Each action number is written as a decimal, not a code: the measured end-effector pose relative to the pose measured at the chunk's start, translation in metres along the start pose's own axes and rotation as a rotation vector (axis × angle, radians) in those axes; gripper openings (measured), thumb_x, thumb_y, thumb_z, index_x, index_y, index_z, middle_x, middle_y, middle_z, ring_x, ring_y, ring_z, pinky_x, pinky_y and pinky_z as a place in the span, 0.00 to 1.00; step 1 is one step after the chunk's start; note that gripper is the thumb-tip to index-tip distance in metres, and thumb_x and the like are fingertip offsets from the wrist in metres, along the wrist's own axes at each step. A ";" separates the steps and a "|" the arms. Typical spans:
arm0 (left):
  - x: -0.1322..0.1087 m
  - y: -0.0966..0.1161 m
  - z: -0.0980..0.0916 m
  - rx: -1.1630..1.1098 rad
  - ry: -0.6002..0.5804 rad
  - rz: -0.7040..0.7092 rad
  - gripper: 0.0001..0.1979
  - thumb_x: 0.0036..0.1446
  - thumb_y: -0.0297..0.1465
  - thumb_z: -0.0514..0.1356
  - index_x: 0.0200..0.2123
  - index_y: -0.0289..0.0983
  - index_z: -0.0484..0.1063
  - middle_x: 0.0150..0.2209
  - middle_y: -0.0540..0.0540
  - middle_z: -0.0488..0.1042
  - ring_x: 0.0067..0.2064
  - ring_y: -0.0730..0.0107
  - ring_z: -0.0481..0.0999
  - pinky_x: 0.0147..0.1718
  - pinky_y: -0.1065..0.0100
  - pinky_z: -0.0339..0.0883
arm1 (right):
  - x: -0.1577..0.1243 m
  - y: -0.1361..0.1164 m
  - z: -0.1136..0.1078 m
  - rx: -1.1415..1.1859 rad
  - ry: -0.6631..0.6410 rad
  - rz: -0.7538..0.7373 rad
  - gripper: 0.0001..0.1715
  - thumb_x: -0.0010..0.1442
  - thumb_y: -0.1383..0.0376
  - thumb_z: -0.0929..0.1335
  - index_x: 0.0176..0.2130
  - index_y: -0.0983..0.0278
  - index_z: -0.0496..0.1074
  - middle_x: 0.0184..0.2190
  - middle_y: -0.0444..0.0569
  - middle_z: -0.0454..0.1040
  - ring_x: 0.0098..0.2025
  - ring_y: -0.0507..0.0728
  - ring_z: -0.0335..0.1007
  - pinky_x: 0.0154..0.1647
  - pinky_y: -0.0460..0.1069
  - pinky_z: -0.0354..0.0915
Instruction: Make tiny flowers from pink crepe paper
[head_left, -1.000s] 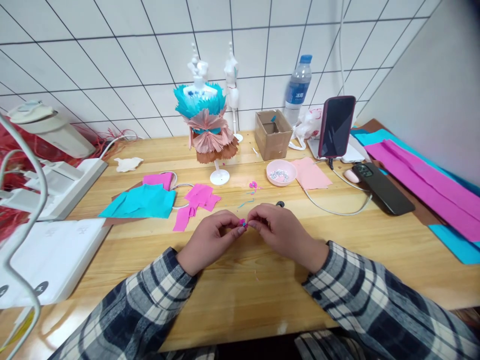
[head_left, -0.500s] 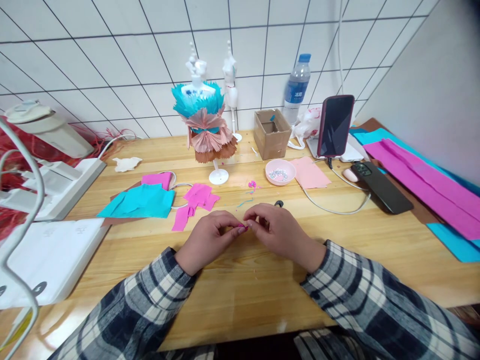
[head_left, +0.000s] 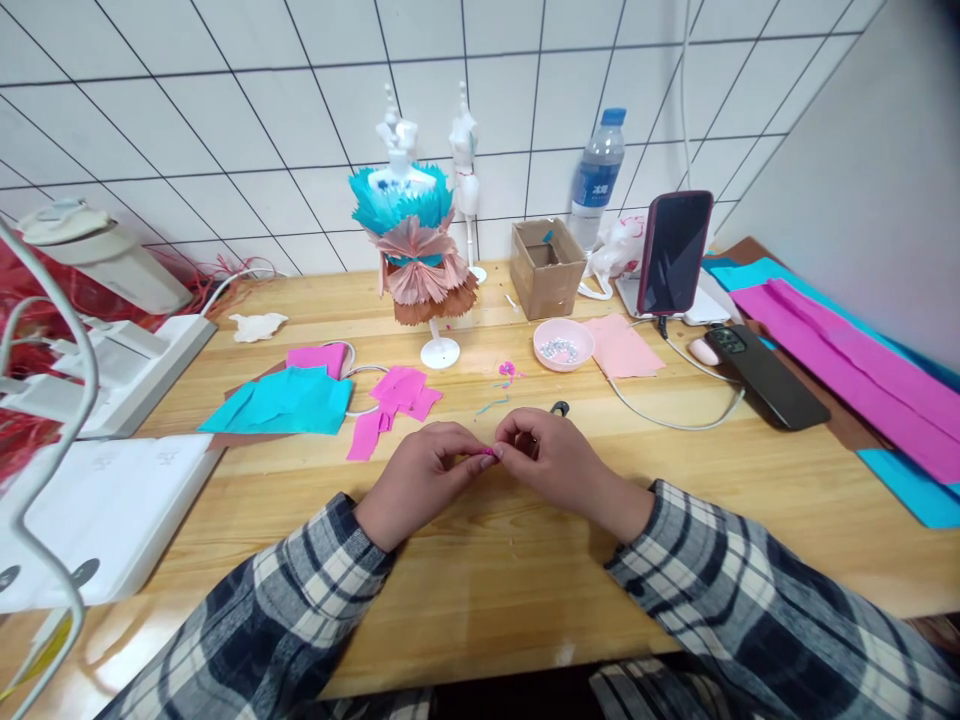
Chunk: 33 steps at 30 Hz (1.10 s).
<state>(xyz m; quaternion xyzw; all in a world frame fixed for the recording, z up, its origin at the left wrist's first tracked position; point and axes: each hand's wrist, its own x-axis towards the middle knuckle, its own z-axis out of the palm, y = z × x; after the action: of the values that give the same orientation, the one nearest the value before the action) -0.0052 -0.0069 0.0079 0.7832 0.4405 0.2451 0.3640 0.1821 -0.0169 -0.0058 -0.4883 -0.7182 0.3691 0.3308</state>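
Note:
My left hand (head_left: 422, 478) and my right hand (head_left: 556, 460) rest on the wooden table (head_left: 480, 590), fingertips meeting. Both pinch a tiny pink paper piece (head_left: 487, 453) between them. Just beyond lie small pink paper scraps (head_left: 508, 371) and a thin blue strip (head_left: 491, 406). A small dark object (head_left: 559, 407) peeks out behind my right hand. Cut pink paper pieces (head_left: 394, 400) and teal paper (head_left: 283, 402) lie to the left. A mini mannequin wearing a teal, pink and brown paper dress (head_left: 415, 250) stands behind.
A pink bowl of beads (head_left: 562, 346), pale pink sheet (head_left: 621, 347), cardboard box (head_left: 547, 267), water bottle (head_left: 597, 177), upright phone (head_left: 673, 252), flat phone (head_left: 765, 375) and cable (head_left: 675, 420) sit at back right. Magenta and teal paper rolls (head_left: 855, 365) lie right. White devices (head_left: 112, 365) stand left.
The hands have stayed together, shifting only slightly. The pink piece between the fingertips shows less than a second ago, now mostly covered by the fingers.

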 end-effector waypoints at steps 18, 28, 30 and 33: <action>0.000 0.003 -0.003 -0.083 0.137 -0.045 0.07 0.56 0.34 0.61 0.31 0.37 0.75 0.33 0.47 0.77 0.37 0.67 0.75 0.40 0.65 0.67 | 0.002 -0.005 0.001 0.102 0.005 0.050 0.06 0.59 0.65 0.66 0.30 0.64 0.69 0.26 0.41 0.69 0.26 0.49 0.61 0.28 0.45 0.57; -0.001 0.004 -0.003 -0.110 0.119 -0.079 0.08 0.55 0.34 0.61 0.30 0.36 0.76 0.33 0.46 0.77 0.36 0.67 0.75 0.40 0.66 0.67 | 0.001 -0.008 0.000 0.194 -0.003 0.133 0.05 0.55 0.64 0.69 0.32 0.65 0.72 0.26 0.43 0.72 0.25 0.48 0.63 0.27 0.45 0.59; 0.000 0.005 -0.003 -0.096 0.120 -0.090 0.08 0.55 0.34 0.61 0.30 0.36 0.76 0.32 0.46 0.77 0.36 0.67 0.75 0.39 0.66 0.67 | 0.001 -0.008 -0.001 0.188 -0.003 0.130 0.04 0.54 0.65 0.68 0.30 0.65 0.71 0.26 0.42 0.72 0.24 0.48 0.62 0.26 0.44 0.59; 0.000 0.005 -0.002 -0.110 0.125 -0.100 0.08 0.55 0.35 0.61 0.30 0.37 0.76 0.32 0.46 0.78 0.36 0.67 0.75 0.38 0.66 0.67 | 0.002 -0.007 -0.001 0.218 0.001 0.141 0.05 0.54 0.65 0.68 0.29 0.65 0.70 0.25 0.42 0.70 0.24 0.47 0.61 0.26 0.44 0.59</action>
<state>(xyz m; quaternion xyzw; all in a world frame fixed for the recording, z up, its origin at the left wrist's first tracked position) -0.0042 -0.0075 0.0134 0.7221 0.4870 0.2990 0.3900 0.1786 -0.0166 0.0010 -0.4991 -0.6376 0.4670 0.3554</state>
